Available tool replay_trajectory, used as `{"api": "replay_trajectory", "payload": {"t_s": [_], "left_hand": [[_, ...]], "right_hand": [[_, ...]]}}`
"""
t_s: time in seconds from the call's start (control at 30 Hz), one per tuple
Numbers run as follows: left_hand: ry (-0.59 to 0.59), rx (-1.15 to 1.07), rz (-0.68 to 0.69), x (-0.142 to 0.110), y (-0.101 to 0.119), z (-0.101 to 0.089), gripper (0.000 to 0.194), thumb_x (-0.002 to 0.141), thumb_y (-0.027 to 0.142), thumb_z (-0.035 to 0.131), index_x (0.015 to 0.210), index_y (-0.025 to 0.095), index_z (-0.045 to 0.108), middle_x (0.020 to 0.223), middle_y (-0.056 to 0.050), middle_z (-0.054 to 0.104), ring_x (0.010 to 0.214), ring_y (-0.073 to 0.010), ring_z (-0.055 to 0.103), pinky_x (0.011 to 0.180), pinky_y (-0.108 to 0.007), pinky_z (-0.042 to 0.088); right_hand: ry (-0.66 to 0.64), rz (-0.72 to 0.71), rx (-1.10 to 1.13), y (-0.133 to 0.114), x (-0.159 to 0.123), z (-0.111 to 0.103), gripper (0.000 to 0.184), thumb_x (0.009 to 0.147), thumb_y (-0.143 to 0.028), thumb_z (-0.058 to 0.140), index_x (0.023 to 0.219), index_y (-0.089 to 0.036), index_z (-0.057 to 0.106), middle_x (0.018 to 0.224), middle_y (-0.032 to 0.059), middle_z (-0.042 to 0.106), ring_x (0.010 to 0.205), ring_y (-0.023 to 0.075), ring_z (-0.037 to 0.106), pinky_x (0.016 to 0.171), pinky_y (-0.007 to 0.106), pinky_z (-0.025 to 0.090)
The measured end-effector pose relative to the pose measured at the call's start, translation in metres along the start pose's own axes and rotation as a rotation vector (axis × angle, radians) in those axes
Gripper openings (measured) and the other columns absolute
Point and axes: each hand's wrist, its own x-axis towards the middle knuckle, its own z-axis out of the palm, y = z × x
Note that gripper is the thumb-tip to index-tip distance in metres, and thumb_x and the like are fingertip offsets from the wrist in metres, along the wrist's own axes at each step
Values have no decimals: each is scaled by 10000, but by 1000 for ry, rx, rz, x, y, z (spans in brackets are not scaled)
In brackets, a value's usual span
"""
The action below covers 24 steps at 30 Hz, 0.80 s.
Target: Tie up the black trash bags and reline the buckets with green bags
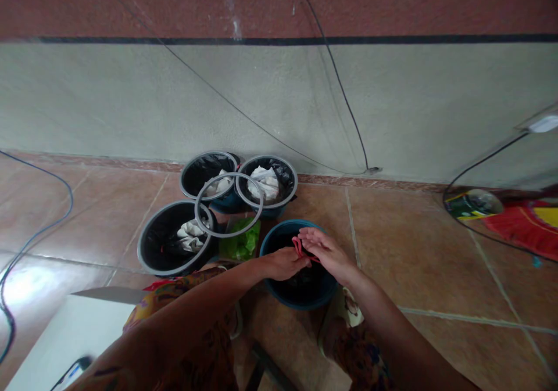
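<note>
two bare hands meet over a blue bucket (296, 304), at the lower middle of the frame. what lies between them?

a narrow red string (298, 247), looped at its upper end and slanting down toward the right of the frame.

which hand is nearer?

the left hand (281, 264), it appears: the loop rises beside its thumb. the string then runs toward the heel of the right hand (328, 253), so its long axis crosses the gap from one hand to the other.

how do the hands stand?

the right is spread flat, fingers straight, pointing to the upper left. the left seems to press on the string, but its fingers are hidden; whether they are clamped on it, i cannot tell.

and around the bucket?

three lined bins left of center: a lower bin (157, 237), an upper left bin (196, 176) and an upper right bin (274, 210), each with pale cloth (265, 185) inside. a grey ring (231, 235) overlaps them in view; a green bag (244, 246) sits just beside the bucket.
</note>
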Motion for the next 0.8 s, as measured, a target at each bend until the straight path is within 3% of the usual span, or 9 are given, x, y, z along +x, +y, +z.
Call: {"api": "replay_trajectory", "payload": {"t_s": [0.1, 0.23, 0.37, 0.53, 0.67, 0.8], "left_hand": [[-92, -189, -63, 3, -4, -3, 306, 957, 318, 408, 826, 149, 627, 651, 26, 524, 585, -90, 519, 576, -198, 467], [-113, -413, -198, 7, -9, -5, 318, 891, 371, 512, 670, 149, 565, 533, 54, 460, 494, -76, 465, 523, -202, 453], [-41, -595, -324, 9, -13, -7, 325, 815, 443, 620, 721, 131, 630, 566, 41, 540, 495, -66, 496, 552, -217, 473], [33, -711, -283, 9, -20, -10, 247, 676, 280, 750, 858, 115, 724, 694, -10, 661, 602, -79, 592, 628, -221, 489], [155, -651, -241, 12, -24, -9, 233, 626, 183, 729, 842, 99, 747, 655, -15, 661, 598, -87, 577, 591, -203, 460], [222, -353, -162, 12, -22, -9, 201, 630, 155, 687, 811, 129, 770, 696, -11, 700, 636, -106, 590, 604, -198, 458]], "right_hand": [[-72, 34, -256, 12, 2, -3, 368, 851, -443, 546, 1110, -187, 603, 936, 57, 708, 825, 170, 660, 776, 312, 500], [-131, 1, -501, 15, 1, -8, 296, 890, -421, 489, 891, -179, 659, 777, 32, 697, 730, 156, 630, 700, 282, 453], [-181, 63, -551, 11, 0, -18, 262, 861, -368, 518, 832, -176, 696, 634, 4, 659, 585, 132, 577, 584, 250, 402], [-193, 54, -591, 12, 1, -28, 269, 847, -355, 534, 754, -177, 713, 585, -10, 634, 532, 114, 535, 528, 233, 351], [-220, 50, -601, 16, 0, -28, 260, 823, -373, 576, 761, -178, 737, 630, 5, 676, 572, 129, 577, 550, 236, 383], [-195, 92, -750, 16, -1, -25, 178, 799, -311, 619, 750, -201, 750, 682, 20, 712, 632, 149, 618, 577, 250, 388]]}}
